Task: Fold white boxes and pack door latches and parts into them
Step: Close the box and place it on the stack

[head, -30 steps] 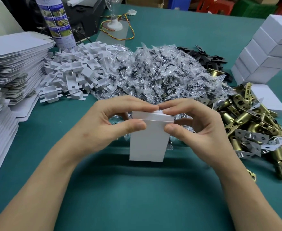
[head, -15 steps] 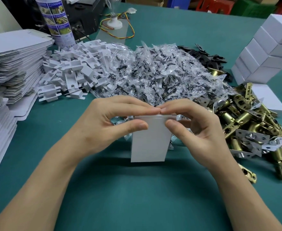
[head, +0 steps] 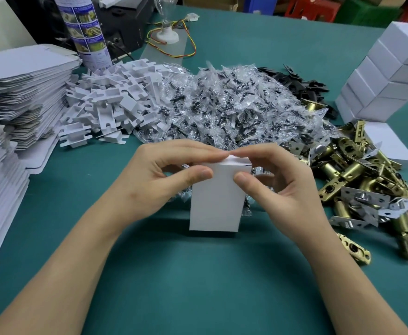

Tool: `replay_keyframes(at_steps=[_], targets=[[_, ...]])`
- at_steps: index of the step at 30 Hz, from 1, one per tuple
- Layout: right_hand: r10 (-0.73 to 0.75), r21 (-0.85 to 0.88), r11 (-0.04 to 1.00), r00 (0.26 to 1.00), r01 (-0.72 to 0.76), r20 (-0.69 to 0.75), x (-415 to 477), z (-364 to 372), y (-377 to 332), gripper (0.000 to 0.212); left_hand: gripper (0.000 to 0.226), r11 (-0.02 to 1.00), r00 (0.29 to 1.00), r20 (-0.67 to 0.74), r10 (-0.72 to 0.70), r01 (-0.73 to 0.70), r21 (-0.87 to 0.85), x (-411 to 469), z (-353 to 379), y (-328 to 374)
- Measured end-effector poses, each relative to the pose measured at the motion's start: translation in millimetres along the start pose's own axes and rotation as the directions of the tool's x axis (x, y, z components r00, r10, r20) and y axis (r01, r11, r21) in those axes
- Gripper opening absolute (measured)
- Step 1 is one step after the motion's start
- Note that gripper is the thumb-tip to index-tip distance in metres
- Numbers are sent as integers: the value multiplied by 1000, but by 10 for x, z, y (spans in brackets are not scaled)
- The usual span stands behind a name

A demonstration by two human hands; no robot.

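Note:
A white box (head: 216, 201) stands upright on the green table (head: 198, 281) in front of me. My left hand (head: 159, 180) grips its upper left corner, thumb on the front face and fingers over the top flap. My right hand (head: 280, 187) pinches the upper right corner the same way, fingertips pressing the top flap down. Brass door latches (head: 367, 180) lie in a heap to the right. Behind the box is a pile of clear bags of screws (head: 234, 105), and further left a pile of white card inserts (head: 116, 102).
Stacks of flat white box blanks (head: 21, 93) fill the left edge. Finished white boxes (head: 386, 76) are stacked at the far right, with dark metal plates (head: 302, 83) beside them. A spray can (head: 84, 30) and wired parts stand at the back.
The box's top flap has gone from raised to pressed nearly flat. Both hands' fingertips have come together over the top edge.

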State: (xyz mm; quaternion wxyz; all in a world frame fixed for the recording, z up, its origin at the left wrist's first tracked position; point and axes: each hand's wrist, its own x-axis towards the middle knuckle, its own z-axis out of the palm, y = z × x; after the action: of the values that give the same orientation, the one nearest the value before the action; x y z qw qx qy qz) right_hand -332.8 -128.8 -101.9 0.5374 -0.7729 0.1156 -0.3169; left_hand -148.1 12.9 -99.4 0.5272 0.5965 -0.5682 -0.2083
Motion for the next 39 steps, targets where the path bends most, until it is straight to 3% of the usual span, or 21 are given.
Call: replay_keyframes(at_steps=[5,8,14,23,27,31,33,36,39], targets=[[65,25,998,997,-64,-38,-2,38,17,20,41,980,987,-29,-155,150,-130,-7,34,6],[77,41,996,996,-75,-51,-5,56,28,17,37,959,973,-19,-231,225,-172,0,55,-3],[77,64,995,995,-73,-60,-9,85,27,12,22,937,966,-11,-257,246,-246,7,79,37],[54,33,998,996,-52,-71,-17,81,22,12,26,948,963,-47,-266,253,-195,-2,93,91],[152,40,988,987,-150,-43,-35,57,13,35,29,948,952,-114,-283,259,-186,10,126,88],[356,-54,934,930,-352,88,-109,38,3,50,27,883,902,-170,-397,324,-341,23,135,76],[363,-109,929,929,-354,74,-162,51,-20,52,30,844,866,-189,-464,367,-391,31,136,58],[341,-232,914,940,-332,-1,-249,127,-87,75,23,785,830,-182,-527,394,-478,46,148,39],[214,-440,875,976,-203,-24,-343,272,-160,97,24,725,794,-191,-577,391,-567,65,147,19]])
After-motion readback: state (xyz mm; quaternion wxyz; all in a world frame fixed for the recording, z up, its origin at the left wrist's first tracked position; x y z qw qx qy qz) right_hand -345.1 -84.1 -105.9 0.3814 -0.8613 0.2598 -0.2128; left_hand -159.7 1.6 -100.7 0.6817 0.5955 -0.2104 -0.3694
